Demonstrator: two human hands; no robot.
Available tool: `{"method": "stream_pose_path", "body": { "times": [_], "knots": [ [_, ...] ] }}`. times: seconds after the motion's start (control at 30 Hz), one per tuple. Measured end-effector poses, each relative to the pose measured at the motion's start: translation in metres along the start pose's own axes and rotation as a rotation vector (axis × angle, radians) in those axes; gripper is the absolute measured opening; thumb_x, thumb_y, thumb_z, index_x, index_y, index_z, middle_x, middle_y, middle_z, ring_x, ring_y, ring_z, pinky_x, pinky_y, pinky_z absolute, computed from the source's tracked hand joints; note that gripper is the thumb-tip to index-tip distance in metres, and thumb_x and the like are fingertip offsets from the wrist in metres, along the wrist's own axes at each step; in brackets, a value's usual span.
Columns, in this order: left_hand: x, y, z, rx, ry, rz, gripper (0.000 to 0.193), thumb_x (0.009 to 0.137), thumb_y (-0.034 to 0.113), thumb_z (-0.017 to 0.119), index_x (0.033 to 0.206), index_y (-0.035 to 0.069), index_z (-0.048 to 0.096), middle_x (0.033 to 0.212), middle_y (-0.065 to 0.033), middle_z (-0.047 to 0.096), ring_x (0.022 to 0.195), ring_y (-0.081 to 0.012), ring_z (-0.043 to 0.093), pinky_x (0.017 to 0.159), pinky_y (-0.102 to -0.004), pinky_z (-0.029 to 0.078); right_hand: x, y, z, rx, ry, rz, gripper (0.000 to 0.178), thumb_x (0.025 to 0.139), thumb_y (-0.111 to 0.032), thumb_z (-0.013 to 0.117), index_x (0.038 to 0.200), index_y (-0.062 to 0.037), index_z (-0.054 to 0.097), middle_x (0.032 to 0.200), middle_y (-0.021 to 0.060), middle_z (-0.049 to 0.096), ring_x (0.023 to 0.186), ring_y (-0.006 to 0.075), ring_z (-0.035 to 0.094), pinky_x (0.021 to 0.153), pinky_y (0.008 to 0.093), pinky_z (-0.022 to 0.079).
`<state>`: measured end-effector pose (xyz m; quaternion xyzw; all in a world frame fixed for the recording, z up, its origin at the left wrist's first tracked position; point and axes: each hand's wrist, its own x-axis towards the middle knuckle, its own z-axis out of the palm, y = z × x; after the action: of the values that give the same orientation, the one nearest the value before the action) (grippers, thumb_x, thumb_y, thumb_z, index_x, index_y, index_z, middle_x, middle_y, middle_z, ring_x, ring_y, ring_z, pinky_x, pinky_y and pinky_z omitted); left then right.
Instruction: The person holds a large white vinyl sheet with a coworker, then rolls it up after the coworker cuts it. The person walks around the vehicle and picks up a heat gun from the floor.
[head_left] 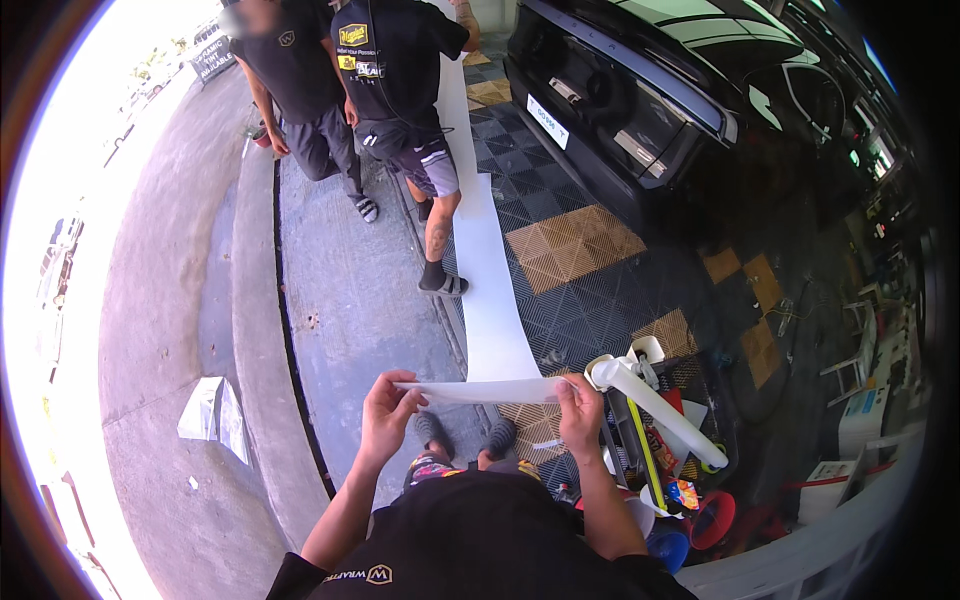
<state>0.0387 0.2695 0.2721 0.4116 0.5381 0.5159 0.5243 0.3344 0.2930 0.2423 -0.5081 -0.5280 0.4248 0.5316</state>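
A long strip of white film [490, 290] runs away from me along the floor. Its near end is raised in front of my body, where the edge folds over into a narrow translucent band. My left hand [388, 402] pinches the left corner of that end between thumb and fingers. At the right corner, my right hand [579, 408] grips it the same way, so the end is stretched between both hands. Farther up, a co-worker's sandalled foot [444, 286] is at the strip's left edge. The strip's far part passes behind that person.
A dark car [620, 110] stands at the upper right on black and tan floor tiles [575, 245]. Beside my right arm is a black tray [735, 440] with a white roll [660, 412] and tools. Another person [300, 90] stands far left. Crumpled silver sheeting [215, 412] lies on concrete.
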Motion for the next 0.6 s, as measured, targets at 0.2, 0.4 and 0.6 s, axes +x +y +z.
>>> {"method": "stream_pose_path", "body": {
  "times": [0.2,0.4,0.6],
  "knots": [
    [0.018,0.025,-0.010,0.012,0.121,0.144,0.019,0.103,0.018,0.054,0.093,0.002,0.059,0.079,-0.0054,0.065,0.074,-0.0108,0.059,0.071,-0.0270,0.046,0.020,-0.033,0.011,0.042,-0.110,-0.066,0.023,0.103,-0.017,0.055,0.098,0.0035,0.063,0.082,0.0029,0.061,0.077,0.0075,0.054,0.071,0.0231,0.045],
    [0.006,0.047,-0.022,-0.112,0.066,0.340,0.018,0.102,0.015,0.053,0.091,0.002,0.058,0.089,-0.0090,0.063,0.079,-0.0133,0.057,0.073,-0.0296,0.045,0.027,-0.066,0.026,0.036,-0.078,-0.151,0.021,0.103,-0.016,0.054,0.098,0.0024,0.062,0.080,0.0002,0.057,0.074,0.0046,0.049,0.066,0.0211,0.040],
    [-0.001,0.056,-0.035,-0.172,-0.011,0.365,0.014,0.099,0.013,0.057,0.092,0.001,0.059,0.093,-0.0061,0.063,0.083,-0.0122,0.059,0.076,-0.0282,0.047,0.020,-0.082,0.040,0.023,-0.047,-0.144,0.020,0.103,-0.016,0.054,0.098,0.0010,0.061,0.080,-0.0011,0.056,0.072,0.0031,0.046,0.064,0.0209,0.037]
  ]
}}
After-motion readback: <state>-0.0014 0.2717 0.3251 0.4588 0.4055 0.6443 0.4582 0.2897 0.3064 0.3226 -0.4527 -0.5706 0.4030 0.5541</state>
